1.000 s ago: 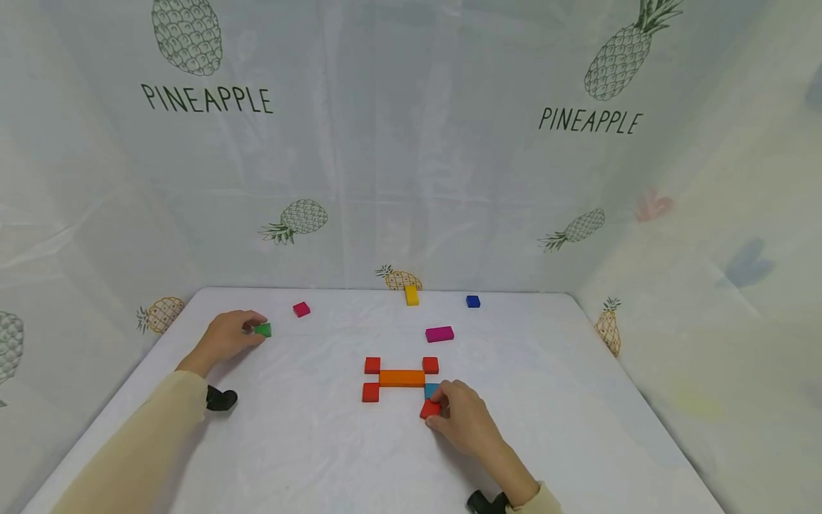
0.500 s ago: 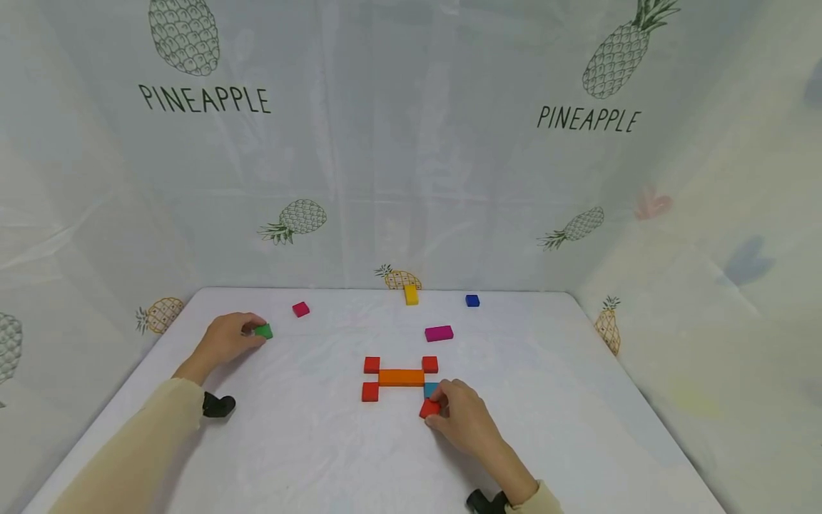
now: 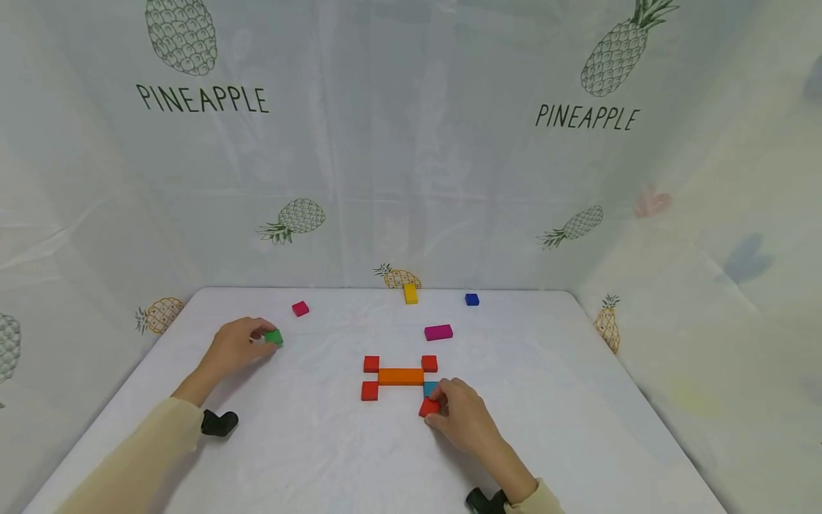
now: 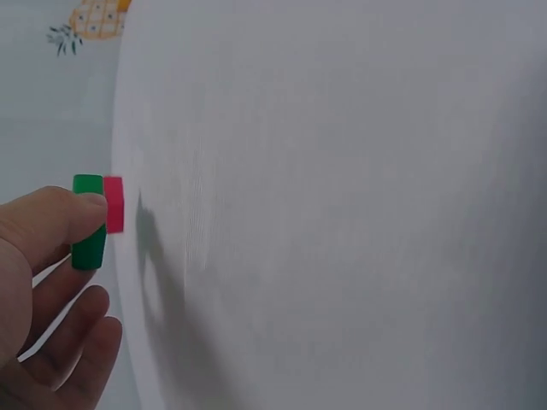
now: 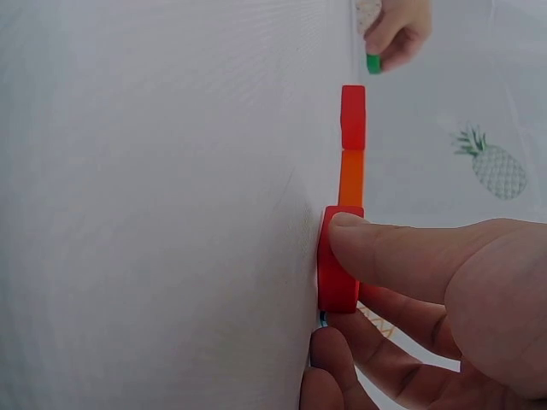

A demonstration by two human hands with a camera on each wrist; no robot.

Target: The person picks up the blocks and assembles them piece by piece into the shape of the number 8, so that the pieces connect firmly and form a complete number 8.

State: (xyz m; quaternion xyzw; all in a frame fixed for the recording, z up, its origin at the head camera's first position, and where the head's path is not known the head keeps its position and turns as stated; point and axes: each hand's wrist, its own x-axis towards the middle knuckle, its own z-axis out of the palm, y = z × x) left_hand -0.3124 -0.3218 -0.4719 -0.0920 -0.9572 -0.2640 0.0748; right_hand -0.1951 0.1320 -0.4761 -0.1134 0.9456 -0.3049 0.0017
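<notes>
With the orange block (image 3: pixel 401 377) as the dial's centre and the desk's (image 3: pixel 308 457) far edge as twelve, the left hand (image 3: pixel 236 347) is between nine and ten o'clock, its grip narrow and holding the green block (image 3: pixel 275 338) between thumb and fingers. The right hand (image 3: pixel 465 420) is at four o'clock, its grip likewise narrow, pinching the tilted red block (image 3: pixel 429 407) between four and five. The teal block (image 3: pixel 431 388) lies just beside that red block, toward four o'clock and partly covered by fingers; whether the two touch cannot be told. Around the orange block lie three red squares: the first (image 3: pixel 371 364) near ten, the second (image 3: pixel 369 391) near eight, the third (image 3: pixel 429 363) near two. Farther out are the pink block (image 3: pixel 300 308) at ten, the yellow block (image 3: pixel 411 293) at twelve, and, between one and two, the magenta block (image 3: pixel 439 333) with the blue block (image 3: pixel 472 300) beyond it. A pineapple-printed sheet (image 3: pixel 385 143) rises behind the desk.
</notes>
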